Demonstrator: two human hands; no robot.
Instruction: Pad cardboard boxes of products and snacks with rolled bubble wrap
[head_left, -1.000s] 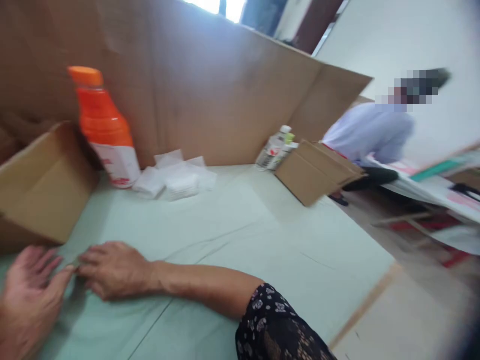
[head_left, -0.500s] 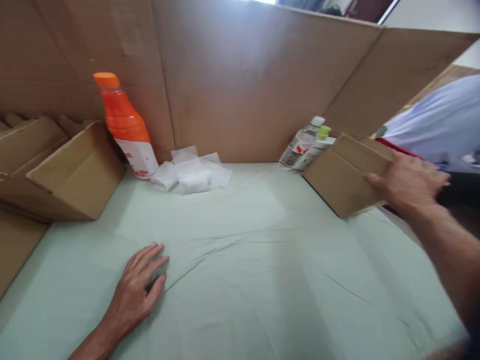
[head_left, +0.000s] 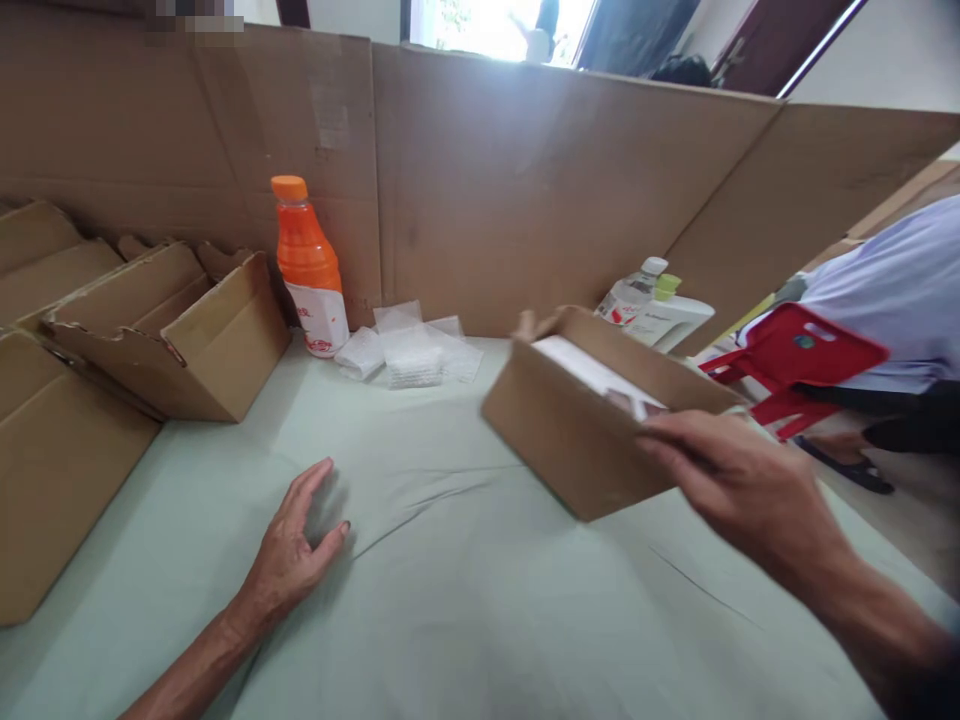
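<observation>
Half a second ago the box (head_left: 562,430) stood at the far right of the table (head_left: 420,620), with the right hand (head_left: 757,490) over its far end; now it is nearer the middle, swung round and tilted so that its open top shows. White contents (head_left: 581,362) can be seen inside, too blurred to identify. The thumb and forefinger of the right hand pinch the rim at the near right corner; how its other fingers sit cannot be told. Whether the base touches the table is unclear too.

The left hand (head_left: 292,555) was laid palm down; now it is turned more on its side, the thumb held well apart from the fingers, nothing between them. It is well apart from the box, to its left, so the right hand alone has the box, and the contents now lie open to view.

With the box shifted, more of the red stool (head_left: 810,345) shows at the right. The orange bottle (head_left: 311,265), the bubble wrap (head_left: 416,365) beside it and the left boxes (head_left: 240,350) appear unmoved
</observation>
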